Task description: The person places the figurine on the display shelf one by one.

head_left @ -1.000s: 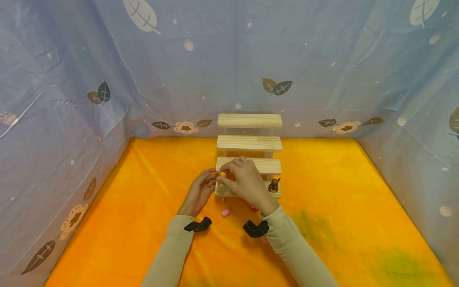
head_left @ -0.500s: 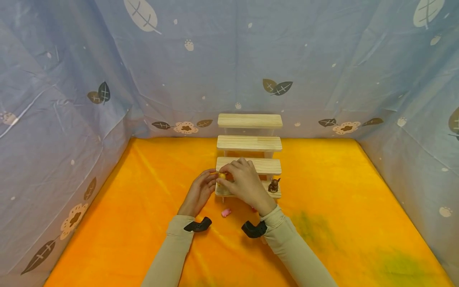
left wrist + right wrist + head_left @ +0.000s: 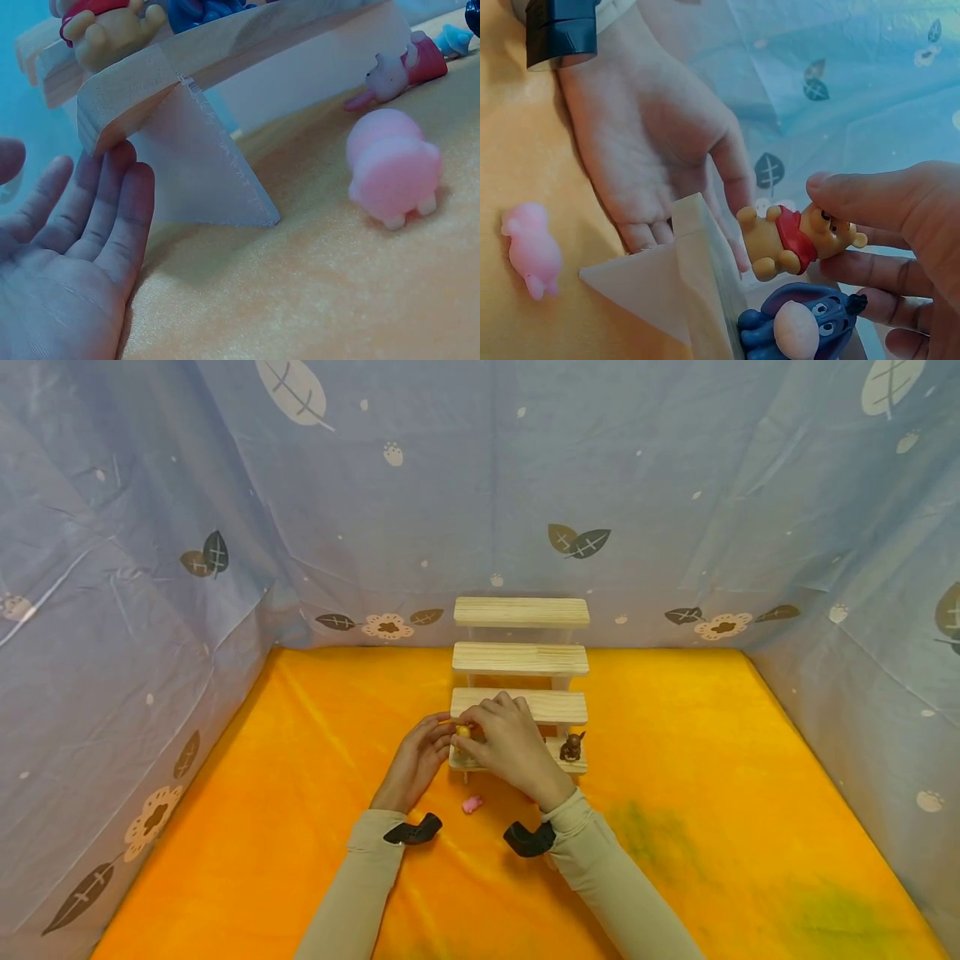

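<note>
My right hand pinches a yellow bear figurine in a red shirt between thumb and fingers. The bear sits upright at the left end of the lowest shelf of a wooden step rack. Beside it on that shelf is a blue donkey figurine, hidden behind my hand in the head view. With fingers extended, my left hand touches the shelf's left end at its lower edge. A brown long-eared figurine sits at the shelf's right end.
Three higher wooden shelves rise behind. A pink pig figurine is on the orange cloth before the rack. Past it lie a figurine in red and a small light-blue thing. Patterned curtains enclose the back and sides.
My right hand has shifted very slightly left, still holding the bear at the shelf's left end. The left hand stays in place at the shelf's edge.
</note>
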Available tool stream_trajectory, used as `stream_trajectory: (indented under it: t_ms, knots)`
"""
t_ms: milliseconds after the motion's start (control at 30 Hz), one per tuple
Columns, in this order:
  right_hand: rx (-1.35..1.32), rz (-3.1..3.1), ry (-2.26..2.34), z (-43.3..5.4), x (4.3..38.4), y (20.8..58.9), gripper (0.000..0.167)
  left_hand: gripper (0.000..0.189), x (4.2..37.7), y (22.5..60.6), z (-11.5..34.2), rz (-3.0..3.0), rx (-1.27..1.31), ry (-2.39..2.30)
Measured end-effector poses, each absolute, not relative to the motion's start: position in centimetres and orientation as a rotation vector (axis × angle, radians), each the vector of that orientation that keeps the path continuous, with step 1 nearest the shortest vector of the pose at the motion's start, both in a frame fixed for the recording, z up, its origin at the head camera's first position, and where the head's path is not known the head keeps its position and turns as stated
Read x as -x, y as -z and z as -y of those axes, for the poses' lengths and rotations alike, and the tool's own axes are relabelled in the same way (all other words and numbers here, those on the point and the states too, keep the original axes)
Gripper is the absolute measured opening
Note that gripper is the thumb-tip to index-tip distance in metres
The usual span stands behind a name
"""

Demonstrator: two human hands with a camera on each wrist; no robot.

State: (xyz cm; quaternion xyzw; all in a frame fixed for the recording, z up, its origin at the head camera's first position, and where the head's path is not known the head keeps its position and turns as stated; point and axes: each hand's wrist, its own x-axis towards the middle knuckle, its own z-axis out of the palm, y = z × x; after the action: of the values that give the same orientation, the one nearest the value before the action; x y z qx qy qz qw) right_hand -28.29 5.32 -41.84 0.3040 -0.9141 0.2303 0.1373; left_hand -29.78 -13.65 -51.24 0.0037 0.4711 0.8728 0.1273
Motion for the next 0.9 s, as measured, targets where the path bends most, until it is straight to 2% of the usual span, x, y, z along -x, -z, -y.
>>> stream_trajectory:
  t_ms: [900]
  knots:
    - [-0.875, 2.638, -0.549, -4.75, 28.25, 42.54, 0.028, 0.030, 29.83, 51.34, 13.78, -1.367, -0.006, -2.538]
